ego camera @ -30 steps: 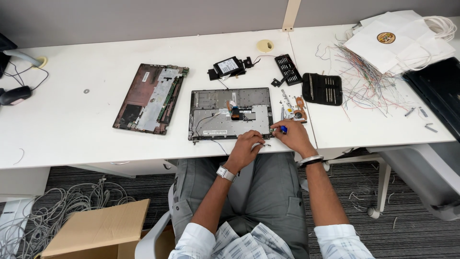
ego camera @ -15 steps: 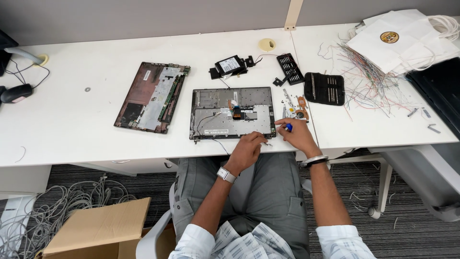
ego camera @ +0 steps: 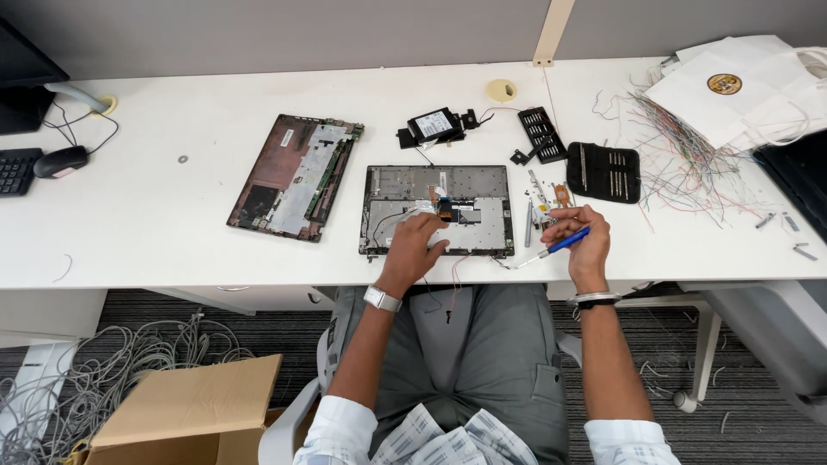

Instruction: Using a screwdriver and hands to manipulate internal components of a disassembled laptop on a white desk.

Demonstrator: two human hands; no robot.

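Closed around a blue-handled screwdriver (ego camera: pixel 551 249), my right hand (ego camera: pixel 582 244) keeps its grip just off the open laptop base (ego camera: pixel 435 211), which lies at the near edge of the white desk (ego camera: pixel 172 224). My left hand (ego camera: pixel 416 245) rests on that base, fingers bent, holding nothing. Two opened shells — the second, reddish one (ego camera: pixel 295 175) lies left. Two black bit cases (ego camera: pixel 603 171) sit right; white bags (ego camera: pixel 741 90) carry one round gold label (ego camera: pixel 724 83).

On the white desk (ego camera: pixel 172 232) a dark red laptop cover (ego camera: pixel 295 175) lies at the left, and a black mouse (ego camera: pixel 60 161) rests near the far left edge. A black tool pouch (ego camera: pixel 603 171) and a black bit holder (ego camera: pixel 543 134) lie at the right, near a heap of thin coloured wires (ego camera: pixel 680 155). A cardboard box (ego camera: pixel 185 413) stands on the floor beside grey cables (ego camera: pixel 77 379).
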